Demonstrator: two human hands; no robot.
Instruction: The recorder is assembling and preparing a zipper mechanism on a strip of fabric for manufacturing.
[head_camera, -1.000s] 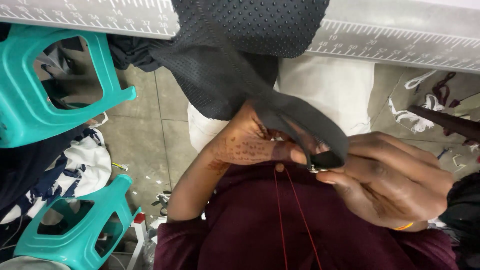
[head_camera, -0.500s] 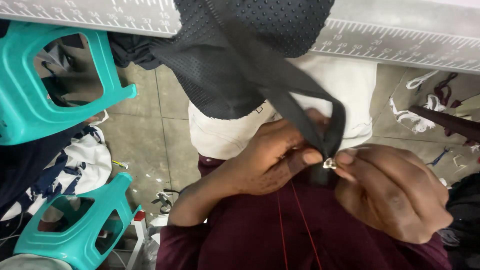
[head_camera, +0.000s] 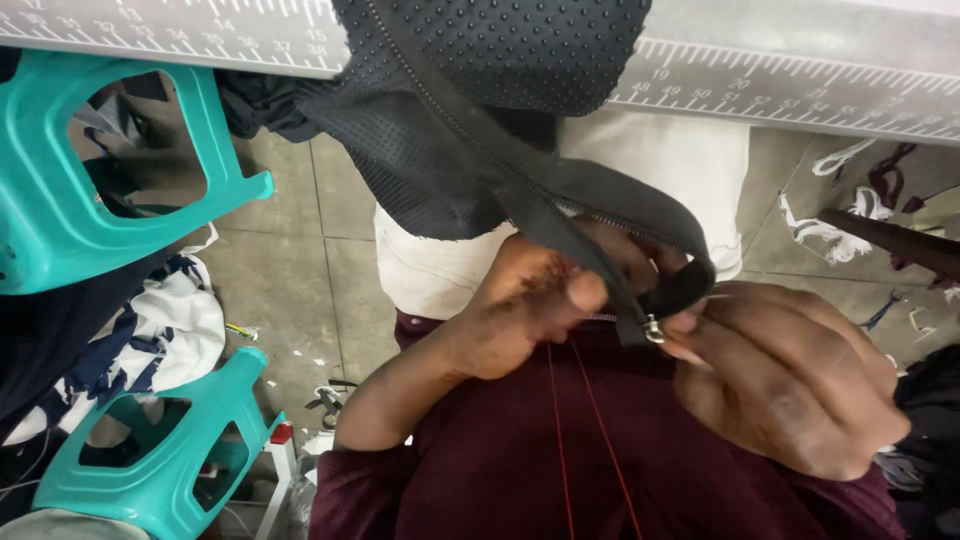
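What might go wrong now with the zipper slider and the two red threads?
The slider sits at the tape's looped end, pinched by the right hand; it might slip off. The red threads hang right under the left hand and could catch in the black zipper tape.

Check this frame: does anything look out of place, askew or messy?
Yes. Fabric scraps and small white bits litter the tiled floor, and a teal stool lies tipped beside crumpled cloth. The zipper tape between the left hand and right hand looks intact.
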